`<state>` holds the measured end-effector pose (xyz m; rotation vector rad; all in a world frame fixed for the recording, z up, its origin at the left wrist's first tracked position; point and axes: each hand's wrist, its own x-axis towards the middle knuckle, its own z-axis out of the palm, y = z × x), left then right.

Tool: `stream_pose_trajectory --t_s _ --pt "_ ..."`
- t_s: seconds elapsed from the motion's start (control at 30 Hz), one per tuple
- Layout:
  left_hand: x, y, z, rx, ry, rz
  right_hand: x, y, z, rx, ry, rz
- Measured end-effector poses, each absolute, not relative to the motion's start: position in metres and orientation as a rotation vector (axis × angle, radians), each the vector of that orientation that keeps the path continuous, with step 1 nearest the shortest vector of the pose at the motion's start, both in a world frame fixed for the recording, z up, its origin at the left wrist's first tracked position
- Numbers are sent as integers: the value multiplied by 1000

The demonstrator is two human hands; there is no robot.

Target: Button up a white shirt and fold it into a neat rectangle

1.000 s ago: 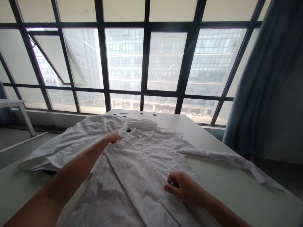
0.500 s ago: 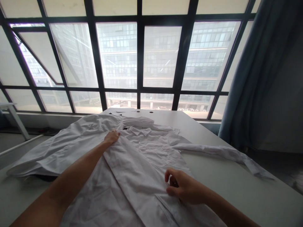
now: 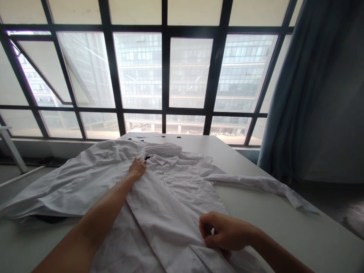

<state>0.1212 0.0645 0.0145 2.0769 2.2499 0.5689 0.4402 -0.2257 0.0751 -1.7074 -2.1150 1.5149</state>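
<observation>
A white shirt (image 3: 176, 189) lies spread on a white table (image 3: 284, 223), collar toward the window. One sleeve (image 3: 256, 184) stretches out to the right. My left hand (image 3: 137, 167) reaches far forward and presses on the cloth just left of the collar. Close to me, my right hand (image 3: 224, 234) has its fingers curled and pinches the front edge of the shirt.
More white cloth (image 3: 62, 182) is bunched across the table's left side over something dark (image 3: 48, 218). A large gridded window (image 3: 165, 76) fills the back wall. A blue curtain (image 3: 309, 91) hangs at the right. A white table leg (image 3: 11, 148) stands far left.
My right hand has drawn slightly nearer and curled tighter on the shirt's front. My left hand stays by the collar. The view has shifted a little.
</observation>
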Motion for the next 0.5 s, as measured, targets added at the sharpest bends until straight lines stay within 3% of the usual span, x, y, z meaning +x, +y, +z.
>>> stream_pose_trajectory --t_s 0.13,0.33,0.5 --pt "121 62 14 2171 2239 483 445 -226 76 -1740 -2234 1403" --pt "129 46 12 2362 2153 357 430 -224 73 -1561 -2210 395" --pt "124 33 -4 2437 1998 157 405 -220 51 -1175 -2468 376"
